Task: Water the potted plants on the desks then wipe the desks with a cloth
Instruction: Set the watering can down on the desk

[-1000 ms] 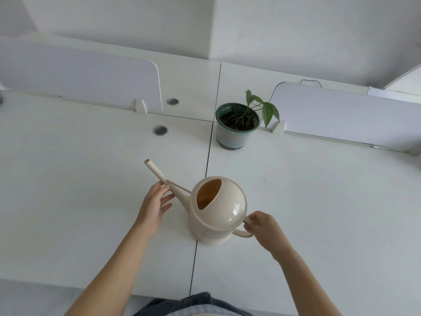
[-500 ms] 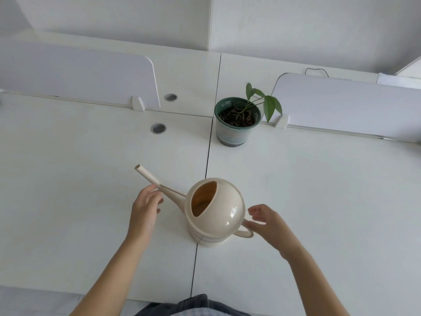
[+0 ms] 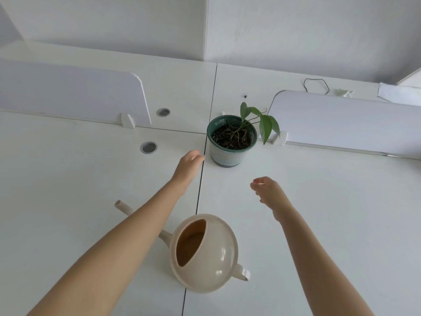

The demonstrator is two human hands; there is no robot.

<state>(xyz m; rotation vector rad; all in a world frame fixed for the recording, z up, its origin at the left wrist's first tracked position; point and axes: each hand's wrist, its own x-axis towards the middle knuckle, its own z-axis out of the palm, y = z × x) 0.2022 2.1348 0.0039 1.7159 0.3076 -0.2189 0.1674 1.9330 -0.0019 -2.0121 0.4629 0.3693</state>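
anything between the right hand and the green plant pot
Nothing: in the head view, only bare white desk lies between the open right hand and the green ceramic plant pot.

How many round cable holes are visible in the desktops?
2. One cable hole lies on the near desk, left of the potted plant; the other hole sits behind the left divider panel. Others may be hidden.

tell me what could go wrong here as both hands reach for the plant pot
1. The left forearm crosses right over the watering can spout; pulling back could catch it and tip the can.
2. The left hand and right hand are both open and empty, nearing the plant pot; a careless grab may bend the drooping leaves.
3. The pot stands beside the seam between desks; sliding it could snag.
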